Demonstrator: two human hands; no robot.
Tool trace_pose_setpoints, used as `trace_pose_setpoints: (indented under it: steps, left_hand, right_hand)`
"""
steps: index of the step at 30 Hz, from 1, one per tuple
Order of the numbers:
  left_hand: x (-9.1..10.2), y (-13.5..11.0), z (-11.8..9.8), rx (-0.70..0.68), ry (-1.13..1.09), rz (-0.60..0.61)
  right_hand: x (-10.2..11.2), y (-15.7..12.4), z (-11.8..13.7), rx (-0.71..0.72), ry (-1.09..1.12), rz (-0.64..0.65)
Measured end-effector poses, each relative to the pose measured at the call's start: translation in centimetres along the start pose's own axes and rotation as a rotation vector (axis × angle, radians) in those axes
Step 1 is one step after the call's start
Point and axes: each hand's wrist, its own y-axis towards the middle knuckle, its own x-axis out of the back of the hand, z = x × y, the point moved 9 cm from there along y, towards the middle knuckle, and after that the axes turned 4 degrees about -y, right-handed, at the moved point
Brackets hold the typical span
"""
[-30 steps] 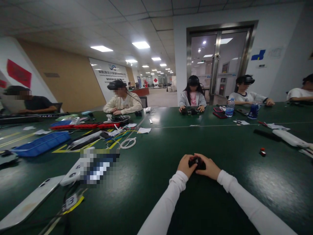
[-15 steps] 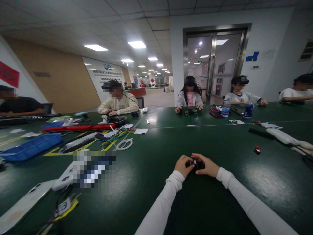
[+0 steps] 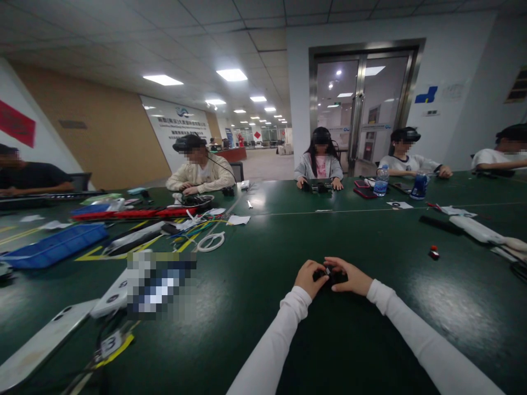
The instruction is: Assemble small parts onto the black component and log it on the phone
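Both my hands meet over the dark green table point(image 3: 263, 307), in front of me and right of centre. My left hand point(image 3: 309, 278) curls its thumb and fingers round the left side of a small black object point(image 3: 329, 274) with a light patch on it. From the other side, my right hand point(image 3: 353, 276) grips the same object between thumb and fingers. The fingers cover much of it, so its exact kind cannot be made out. It is held low, at or just above the tabletop.
A small red-and-black piece point(image 3: 433, 252) lies to the right. To the left are a blue tray point(image 3: 57, 247), a coiled white cable point(image 3: 211, 242) and white devices point(image 3: 49, 340). Water bottles point(image 3: 381, 181) stand across the table, where several people with headsets sit.
Both hands keep their hold on the small black object, with only slight finger movement. The whole view has shifted a little.
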Motion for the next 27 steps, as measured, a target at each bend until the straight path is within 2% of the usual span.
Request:
trace_pose_setpoints:
  steps: [10,27]
  left_hand:
    - [-0.18,0.04,0.19,0.003,-0.019,0.005]
    - [0.4,-0.02,-0.29,0.053,-0.086,-0.006]
  right_hand:
    - [-0.52,0.32,-0.37,0.048,0.003,0.033]
    - [-0.3,0.18,-0.44,-0.03,-0.023,0.018]
